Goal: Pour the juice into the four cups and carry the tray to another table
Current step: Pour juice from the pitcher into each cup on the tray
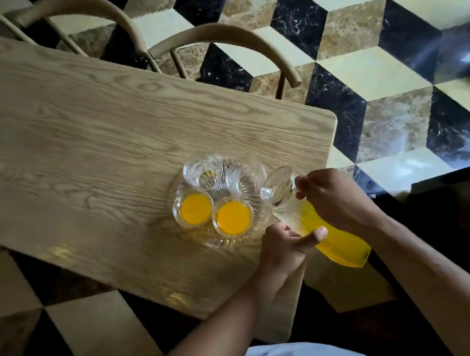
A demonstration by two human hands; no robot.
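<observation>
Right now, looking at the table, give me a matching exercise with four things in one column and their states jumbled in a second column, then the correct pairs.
Things:
1. Near-left cup
2. Far-left cup
3. Jug
4. Tray

States:
A. Clear glass, flat on the table, carrying the cups
B. Tilted, gripped by both hands, partly full of juice
C. Filled with orange juice
D. Nearly empty, only a trace of juice at the bottom

Pairs: 1-C, 2-D, 3-B, 4-A. The right hand grips the jug near its neck; the left hand supports its body.
</observation>
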